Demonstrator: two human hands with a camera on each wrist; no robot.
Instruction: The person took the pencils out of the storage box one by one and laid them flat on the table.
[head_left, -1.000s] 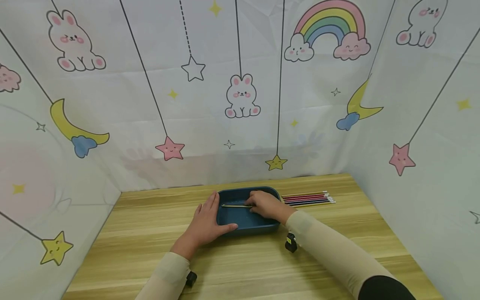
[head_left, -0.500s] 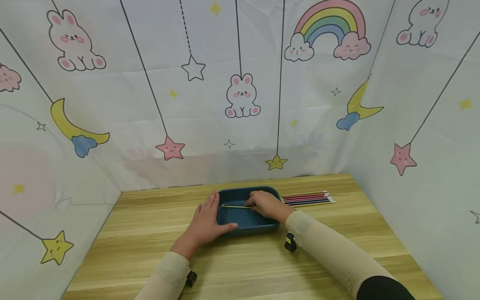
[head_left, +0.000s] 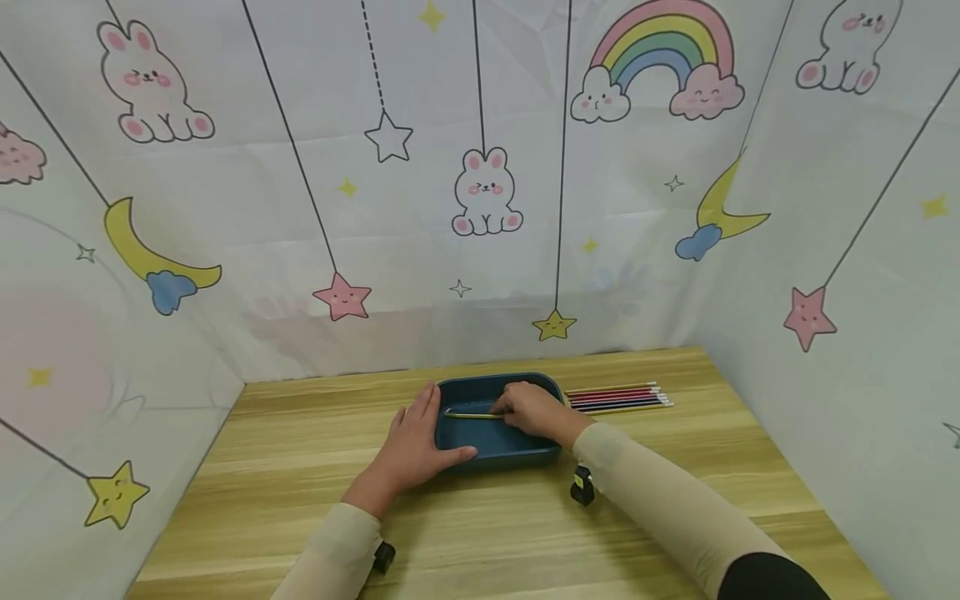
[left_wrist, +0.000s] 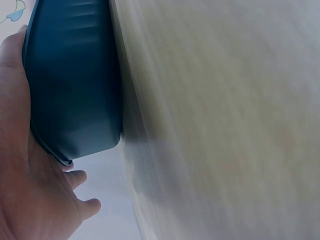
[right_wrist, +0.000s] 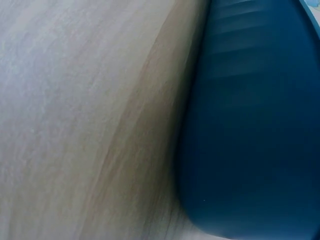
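Note:
A dark blue rectangular tray [head_left: 495,458] stands on the wooden table. My left hand [head_left: 408,446] lies against its left end, fingers fairly straight along the outside and thumb on the near rim. In the left wrist view, fingertips [left_wrist: 91,207] show past the corner of the tray. My right hand [head_left: 531,408] reaches in over the right side and pinches a thin yellow pencil [head_left: 468,415], which lies nearly level inside, pointing left. The pencil's right end is hidden by the hand. In the right wrist view, only the tray's outer wall [right_wrist: 250,140] and the table show.
Several pencils [head_left: 618,398], yellow, red and dark with white ends, lie side by side just right of the tray. The wooden table [head_left: 480,533] meets a white printed cloth backdrop [head_left: 420,333] behind, with more cloth on both sides.

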